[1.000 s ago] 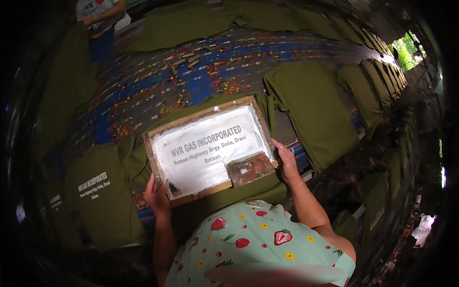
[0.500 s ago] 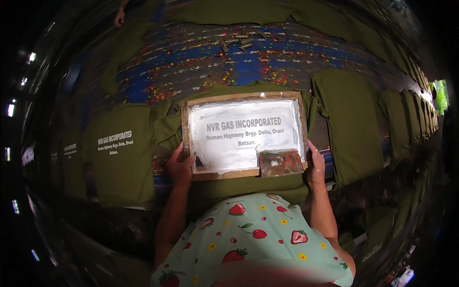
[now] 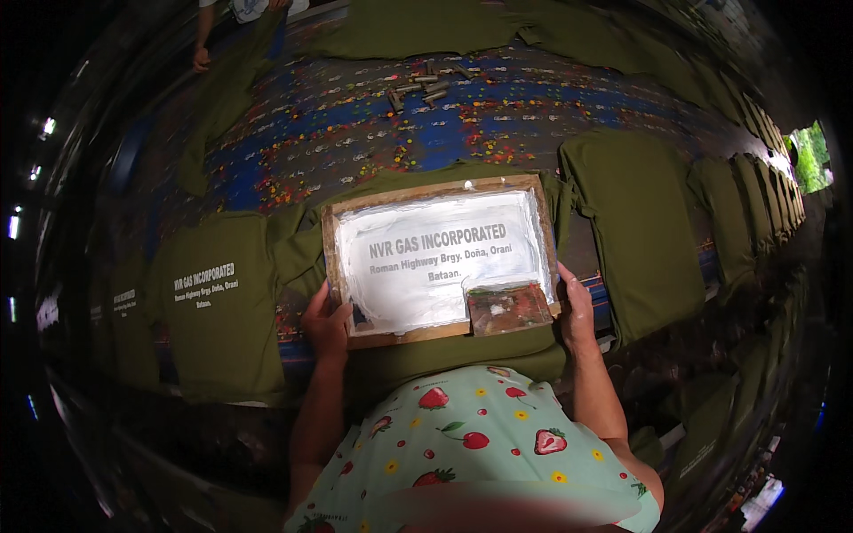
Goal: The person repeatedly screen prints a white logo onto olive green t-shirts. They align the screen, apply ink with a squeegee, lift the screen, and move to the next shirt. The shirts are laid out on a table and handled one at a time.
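Note:
A silkscreen printing frame [image 3: 426, 190] with wooden sides lies over an olive-green shirt [image 3: 533, 350] in front of me. White ink coats its mesh, and grey lettering shows through. My left hand [image 3: 326, 327] grips the frame's near left corner, thumb on top of the wood. On the opposite side, my right hand [image 3: 577, 309] is against the near right corner, its fingers partly hidden by the frame's edge. In the near right of the frame rests a flat, rectangular, ink-stained brown piece [image 3: 511, 311], overhanging the near wooden side.
White-lettered green shirts [image 3: 222, 338] lie to my left; plain ones [image 3: 626, 240] extend to my right. Several short metal cylinders [image 3: 422, 87] sit on the blue and dark, paint-spotted table [image 3: 355, 133]. Across it, at the far left, another person's hand [image 3: 202, 59] hangs beside a green shirt.
My view has shifted slightly, so the frame and shirts appear a little further left. Both hands keep their places on the frame. More of the other person shows at the far left.

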The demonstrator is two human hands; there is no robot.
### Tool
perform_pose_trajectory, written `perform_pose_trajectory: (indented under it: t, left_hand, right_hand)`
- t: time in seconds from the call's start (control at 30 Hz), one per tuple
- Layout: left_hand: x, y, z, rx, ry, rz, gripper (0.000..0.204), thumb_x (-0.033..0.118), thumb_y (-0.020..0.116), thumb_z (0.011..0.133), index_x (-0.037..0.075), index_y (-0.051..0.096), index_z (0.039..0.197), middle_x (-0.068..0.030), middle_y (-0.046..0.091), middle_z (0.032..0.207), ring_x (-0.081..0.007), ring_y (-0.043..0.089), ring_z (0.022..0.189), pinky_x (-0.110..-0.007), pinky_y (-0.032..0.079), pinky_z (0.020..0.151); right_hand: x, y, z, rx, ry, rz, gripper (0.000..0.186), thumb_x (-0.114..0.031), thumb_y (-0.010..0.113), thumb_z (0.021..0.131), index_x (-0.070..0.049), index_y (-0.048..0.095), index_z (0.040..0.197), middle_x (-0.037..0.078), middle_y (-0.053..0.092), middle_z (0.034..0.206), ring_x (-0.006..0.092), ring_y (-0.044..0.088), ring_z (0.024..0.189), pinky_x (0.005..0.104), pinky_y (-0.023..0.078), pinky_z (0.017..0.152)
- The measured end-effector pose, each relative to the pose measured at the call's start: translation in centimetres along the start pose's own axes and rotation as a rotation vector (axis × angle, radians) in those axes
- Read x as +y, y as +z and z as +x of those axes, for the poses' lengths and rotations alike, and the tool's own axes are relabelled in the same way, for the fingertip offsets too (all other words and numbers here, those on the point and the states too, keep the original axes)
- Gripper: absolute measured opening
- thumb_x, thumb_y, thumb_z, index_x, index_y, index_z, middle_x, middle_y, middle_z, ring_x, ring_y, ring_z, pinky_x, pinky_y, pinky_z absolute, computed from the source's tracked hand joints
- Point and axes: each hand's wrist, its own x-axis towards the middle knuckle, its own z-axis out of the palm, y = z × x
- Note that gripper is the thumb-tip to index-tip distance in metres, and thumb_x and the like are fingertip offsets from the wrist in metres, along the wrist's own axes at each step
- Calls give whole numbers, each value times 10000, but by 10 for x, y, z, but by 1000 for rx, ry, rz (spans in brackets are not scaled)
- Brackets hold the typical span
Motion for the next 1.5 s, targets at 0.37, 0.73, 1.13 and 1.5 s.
perform_pose_trajectory:
  t: [0.37, 0.73, 1.13, 1.5]
  left_hand:
    - [6, 3, -3, 2, 14, 97, 710, -176, 667, 845, -121, 530, 1540, -195, 675, 1449, -238, 687, 1279, -339, 547, 1093]
    - [-16, -5, 6, -87, 172, -13, 678, -160, 656, 869, -184, 493, 1526, -240, 679, 1418, -242, 701, 1235, -344, 539, 1091]
    - [-17, 0, 8, -22, 209, -9, 510, -36, 708, 998, -136, 581, 1481, -190, 757, 1260, -153, 725, 1081, -280, 562, 957]
    - [-19, 2, 8, 89, 220, 254, 375, 32, 737, 995, -69, 719, 1356, -86, 755, 1128, -98, 682, 890, -265, 550, 755]
  right_hand:
    - [-26, 14, 2, 160, -49, -692, 462, -209, 643, 1080, 27, 638, 1476, 157, 660, 1461, 287, 602, 1357, 420, 425, 1192]
    - [-87, 85, -21, -521, -658, -1371, 532, 66, 710, 762, -75, 742, 1275, 139, 723, 1259, 372, 691, 1174, 500, 547, 965]
    - [-102, 164, 48, -859, -540, -1307, 397, 51, 646, 828, -23, 737, 1207, 188, 735, 1055, 445, 695, 997, 524, 559, 847]
    - [-61, 281, 104, -672, -697, -1419, 454, 28, 634, 849, -72, 765, 1272, 180, 769, 1137, 405, 735, 1023, 508, 590, 878]
